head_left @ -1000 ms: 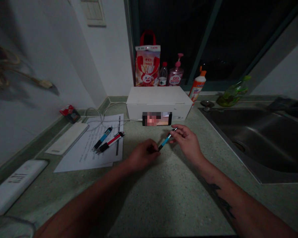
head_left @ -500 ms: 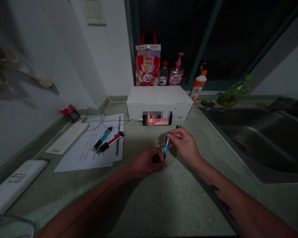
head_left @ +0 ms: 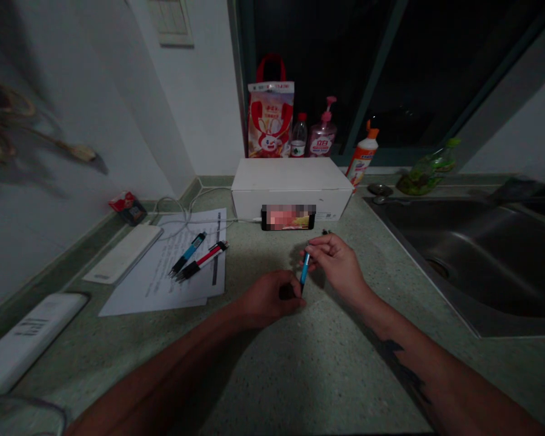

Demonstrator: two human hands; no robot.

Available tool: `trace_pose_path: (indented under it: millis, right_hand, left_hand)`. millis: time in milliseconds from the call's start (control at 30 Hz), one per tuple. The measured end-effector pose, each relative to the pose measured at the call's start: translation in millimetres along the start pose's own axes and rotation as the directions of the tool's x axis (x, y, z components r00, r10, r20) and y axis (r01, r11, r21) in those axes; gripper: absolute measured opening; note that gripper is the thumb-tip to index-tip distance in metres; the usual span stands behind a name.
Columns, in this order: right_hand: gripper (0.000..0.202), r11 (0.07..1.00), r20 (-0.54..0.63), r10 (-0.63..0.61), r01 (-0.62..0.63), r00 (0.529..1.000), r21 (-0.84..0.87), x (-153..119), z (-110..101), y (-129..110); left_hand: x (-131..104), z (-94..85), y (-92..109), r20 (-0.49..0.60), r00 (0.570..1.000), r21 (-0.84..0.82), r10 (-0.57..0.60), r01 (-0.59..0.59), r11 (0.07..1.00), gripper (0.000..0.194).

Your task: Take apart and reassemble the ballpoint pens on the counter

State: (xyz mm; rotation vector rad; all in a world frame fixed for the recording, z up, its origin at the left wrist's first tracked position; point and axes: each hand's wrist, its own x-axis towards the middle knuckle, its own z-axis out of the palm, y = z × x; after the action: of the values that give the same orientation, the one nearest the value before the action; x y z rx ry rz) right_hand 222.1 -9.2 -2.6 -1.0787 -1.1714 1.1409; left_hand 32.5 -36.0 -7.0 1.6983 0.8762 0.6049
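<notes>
A blue pen barrel (head_left: 304,271) stands at a slant between my two hands, just above the counter. My left hand (head_left: 277,293) pinches its dark lower end between thumb and fingertips. At its upper end, the thumb and fingers of my right hand (head_left: 336,257) close around the tip and hide part of it. Beyond my right hand, a small dark piece (head_left: 326,232) lies on the counter, too small to name. Off to the left, a blue pen (head_left: 189,253) and a red pen (head_left: 203,260) rest side by side on printed paper sheets (head_left: 163,284).
A phone (head_left: 288,218) with a cable leans against a white box (head_left: 293,175) at the back. The steel sink (head_left: 472,324) lies to the right. A white slab-like device (head_left: 125,253) and a white power strip (head_left: 31,339) are at the left. Bottles (head_left: 322,136) line the window.
Both hands keep nearly the same place and grip on the pen barrel. The picture on the phone screen differs.
</notes>
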Motion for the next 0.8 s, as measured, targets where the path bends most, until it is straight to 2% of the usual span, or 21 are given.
trace_pose_path:
  millis: [300, 433, 533, 600, 667, 700, 767, 800]
  right_hand:
    - [0.043, 1.0, 0.004, -0.015, 0.015, 1.0, 0.005, -0.1, -1.0, -1.9]
    - [0.053, 1.0, 0.062, -0.007, 0.007, 0.998, -0.006, -2.5, 3.0, 4.2]
    - [0.052, 0.996, 0.181, 0.019, -0.002, 0.983, -0.095, -5.2, 7.0, 12.0]
    - [0.045, 0.974, 0.198, -0.002, 0.046, 0.98, -0.22, -4.2, 3.9, 13.0]
    - [0.041, 0.895, 0.101, -0.107, 0.14, 0.989, -0.423, 0.4, -7.1, 8.1]
    - [0.04, 0.815, 0.036, -0.179, 0.168, 0.983, -0.554, 3.9, -15.4, 3.7]
    - [0.04, 0.598, -0.051, -0.27, 0.125, 0.962, -0.792, 11.7, -34.8, -7.3]
    - [0.039, 0.478, -0.078, -0.269, 0.062, 0.96, -0.876, 15.4, -44.5, -12.6]
  left_hand:
    - [0.0, 0.2, -0.1, -0.01, 1.0, 0.044, 0.0, 0.001, 0.999, 0.013]
    - [2.6, -0.2, -2.7, -0.08, 0.996, 0.045, 0.029, -0.025, 0.999, 0.011]
    - [5.0, -2.2, -2.9, -0.147, 0.988, 0.049, 0.049, -0.042, 0.998, 0.006]
    - [6.1, -4.2, -2.5, -0.167, 0.984, 0.078, 0.064, -0.052, 0.996, 0.003]
    - [6.7, -7.0, -2.1, -0.203, 0.976, 0.152, 0.077, -0.047, 0.987, 0.008]
    - [6.8, -8.8, -1.8, -0.232, 0.969, 0.204, 0.082, -0.034, 0.978, 0.011]
    - [6.9, -13.7, -1.2, -0.306, 0.948, 0.326, 0.091, 0.014, 0.945, 0.015]
    - [6.8, -17.0, -0.6, -0.345, 0.934, 0.391, 0.092, 0.054, 0.919, 0.016]
